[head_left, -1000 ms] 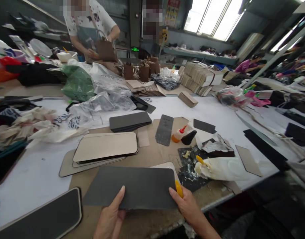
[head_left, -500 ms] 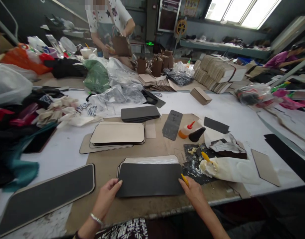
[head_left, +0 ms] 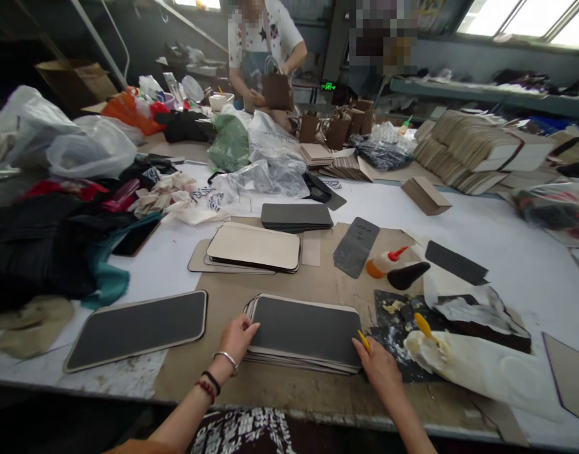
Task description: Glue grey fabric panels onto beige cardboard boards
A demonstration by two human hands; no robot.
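Note:
In front of me a dark grey sheet lies on top of a stack of light-edged, round-cornered panels. My left hand pinches the stack's left edge, thumb against the grey sheet. My right hand is closed around a thin yellow tool, whose tip sticks up past the thumb, and its fingers touch the right edge of the sheet. To the right, a yellow spatula rests in cream-coloured paste on a white plastic container. A similar grey-topped panel lies at left.
Beyond the stack are cream panels, dark grey sheets, a marked grey template and a red-tipped glue bottle. Cloth and plastic bags pile up at left. A co-worker stands across the table handling a brown bag.
The grey sheet has moved back and now lies flat over the stack, covering the whitish panel surface. Both hands still hold its sides. My view has turned left.

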